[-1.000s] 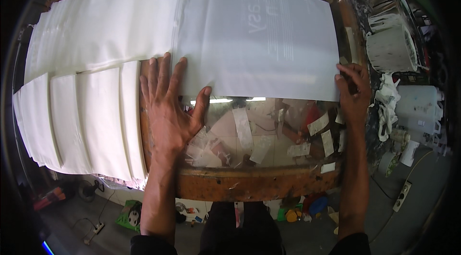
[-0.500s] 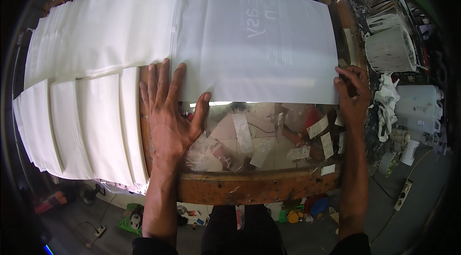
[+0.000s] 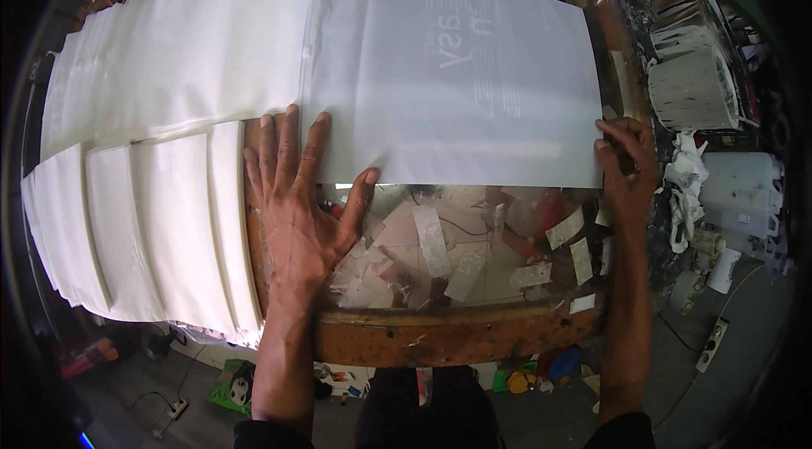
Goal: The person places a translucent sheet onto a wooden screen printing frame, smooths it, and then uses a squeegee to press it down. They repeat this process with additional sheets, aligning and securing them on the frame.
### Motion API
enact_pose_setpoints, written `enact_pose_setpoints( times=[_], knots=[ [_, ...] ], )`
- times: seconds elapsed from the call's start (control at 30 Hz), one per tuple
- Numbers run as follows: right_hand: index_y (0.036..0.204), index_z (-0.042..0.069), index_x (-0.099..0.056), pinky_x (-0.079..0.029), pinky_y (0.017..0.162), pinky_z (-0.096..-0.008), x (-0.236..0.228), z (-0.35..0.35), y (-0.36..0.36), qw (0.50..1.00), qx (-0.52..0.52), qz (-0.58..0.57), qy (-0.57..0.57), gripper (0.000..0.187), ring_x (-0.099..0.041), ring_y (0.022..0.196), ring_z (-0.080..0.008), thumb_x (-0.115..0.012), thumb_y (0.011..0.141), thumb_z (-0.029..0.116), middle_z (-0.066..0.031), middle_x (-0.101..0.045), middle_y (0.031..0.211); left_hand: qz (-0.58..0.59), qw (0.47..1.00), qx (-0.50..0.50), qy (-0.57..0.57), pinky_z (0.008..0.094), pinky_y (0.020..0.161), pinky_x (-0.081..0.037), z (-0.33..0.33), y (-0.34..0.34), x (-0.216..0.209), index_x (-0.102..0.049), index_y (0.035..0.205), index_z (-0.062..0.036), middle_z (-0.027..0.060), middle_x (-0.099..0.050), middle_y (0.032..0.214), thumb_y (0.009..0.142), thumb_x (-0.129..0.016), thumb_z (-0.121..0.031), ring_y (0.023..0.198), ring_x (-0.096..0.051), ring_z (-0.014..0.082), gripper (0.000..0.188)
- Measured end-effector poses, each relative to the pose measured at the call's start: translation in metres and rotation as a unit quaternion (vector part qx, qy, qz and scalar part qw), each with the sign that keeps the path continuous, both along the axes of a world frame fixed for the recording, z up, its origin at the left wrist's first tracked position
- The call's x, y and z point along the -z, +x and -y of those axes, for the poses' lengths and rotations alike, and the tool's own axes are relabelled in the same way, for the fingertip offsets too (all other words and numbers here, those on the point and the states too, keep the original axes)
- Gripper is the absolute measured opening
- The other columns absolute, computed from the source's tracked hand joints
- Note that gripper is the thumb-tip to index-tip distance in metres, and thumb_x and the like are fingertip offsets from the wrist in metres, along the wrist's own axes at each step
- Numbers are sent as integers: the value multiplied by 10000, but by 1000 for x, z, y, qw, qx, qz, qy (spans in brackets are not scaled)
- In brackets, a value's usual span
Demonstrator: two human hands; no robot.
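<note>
On my feed, the pale printed sheet (image 3: pixel 406 102) lies over the glass-topped counter (image 3: pixel 457 339), just right of the long white stack (image 3: pixel 178 60). I see the left hand (image 3: pixel 294 212) spread open at its near left corner. The right hand (image 3: pixel 630 166) curls at its right edge, thumb and finger touching; I can't tell whether they pinch it. Shorter white sheets (image 3: pixel 173 225) lie fanned left of the left hand.

I touch one translucent white sheet (image 3: pixel 457 102), lying flat on the glass tabletop (image 3: pixel 474 210), faint mirrored print visible.
</note>
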State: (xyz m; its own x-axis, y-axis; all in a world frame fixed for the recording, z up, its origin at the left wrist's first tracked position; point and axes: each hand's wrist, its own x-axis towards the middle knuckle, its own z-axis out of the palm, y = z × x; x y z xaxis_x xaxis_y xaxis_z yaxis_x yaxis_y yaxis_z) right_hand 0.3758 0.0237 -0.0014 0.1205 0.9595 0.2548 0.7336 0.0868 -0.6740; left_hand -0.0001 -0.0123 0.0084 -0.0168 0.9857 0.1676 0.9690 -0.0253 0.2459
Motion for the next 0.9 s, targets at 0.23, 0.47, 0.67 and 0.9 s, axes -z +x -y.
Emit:
enact_pose_setpoints(
  times=[0.23, 0.47, 0.67, 0.9],
  knots=[
    [1133, 84, -774, -484, 847, -284, -1, 0, 0, 1000, 10, 6, -10, 308, -598, 968, -162, -688, 844, 18, -60, -608, 1128, 0, 1000, -1, -10, 628, 1252, -175, 0, -1, 2, -541, 1504, -167, 205, -405, 1604, 888, -746, -545, 1553, -239, 415, 751],
    [1143, 87, -770, -494, 902, -307, -4, 1, -3, 999, 23, 7, -33, 302, -614, 1029, -193, -677, 860, 40, -72, -602, 1163, 1, 1000, -2, -9, 630, 1252, -177, 0, -1, 3, -524, 1517, -177, 198, -394, 1612, 890, -747, -540, 1554, -238, 410, 758],
    [1152, 86, -769, -486, 893, -305, -2, 0, -1, 1000, 12, 6, -18, 300, -602, 1026, -187, -679, 867, 56, -68, -600, 1152, 1, 1000, -2, -12, 628, 1252, -174, -1, -2, 3, -510, 1528, -175, 198, -394, 1613, 906, -725, -541, 1552, -242, 414, 753],
    [1152, 86, -771, -478, 894, -301, -3, 0, -3, 999, 25, 5, -26, 292, -595, 1035, -182, -683, 874, 62, -65, -600, 1139, -8, 1000, 0, -15, 627, 1248, -173, -2, -1, 1, -495, 1537, -141, 221, -395, 1605, 918, -708, -531, 1548, -245, 425, 762]
  ],
)
